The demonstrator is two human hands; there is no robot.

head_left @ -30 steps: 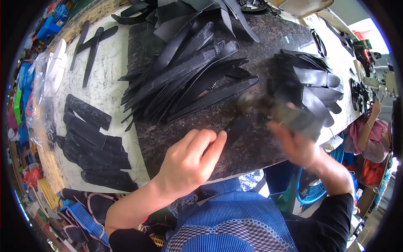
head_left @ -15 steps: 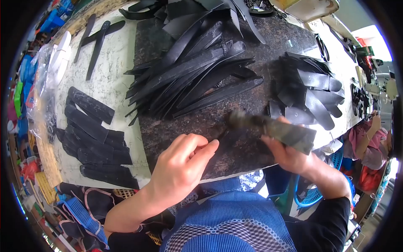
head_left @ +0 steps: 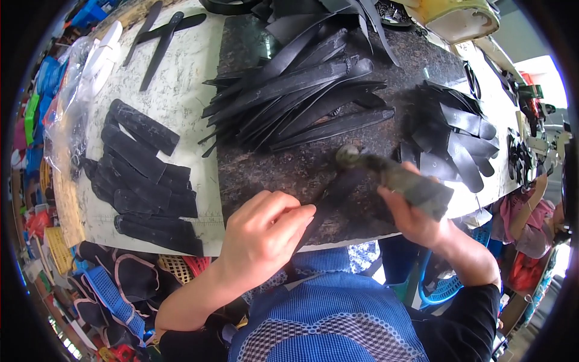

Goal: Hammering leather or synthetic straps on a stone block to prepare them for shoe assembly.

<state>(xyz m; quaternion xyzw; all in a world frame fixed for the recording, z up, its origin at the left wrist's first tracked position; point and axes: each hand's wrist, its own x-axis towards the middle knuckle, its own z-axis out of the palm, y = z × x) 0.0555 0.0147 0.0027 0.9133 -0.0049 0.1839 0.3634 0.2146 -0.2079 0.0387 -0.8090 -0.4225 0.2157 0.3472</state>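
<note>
In my right hand (head_left: 422,220) is a hammer (head_left: 416,187), blurred by motion. Its round head (head_left: 348,155) points left, over the far end of a black leather strip (head_left: 338,190). I cannot tell whether the head touches the strip. My left hand (head_left: 265,232) pinches the near end of that strip, thumb against fingers, at the front of the dark stone slab (head_left: 253,175). Beyond my hands a heap of long black leather strips (head_left: 295,96) lies on the slab.
Another pile of black leather pieces (head_left: 449,133) lies on the right. Flat black pieces (head_left: 142,169) are stacked on the white tabletop (head_left: 199,108) at left, near crossed strips (head_left: 163,48). A person (head_left: 528,217) is at the far right. Below the table are blue baskets (head_left: 114,301).
The view has shifted slightly, so the table's contents sit a little farther right. The hammer has moved a little relative to the slab; my left hand still pinches the strip.
</note>
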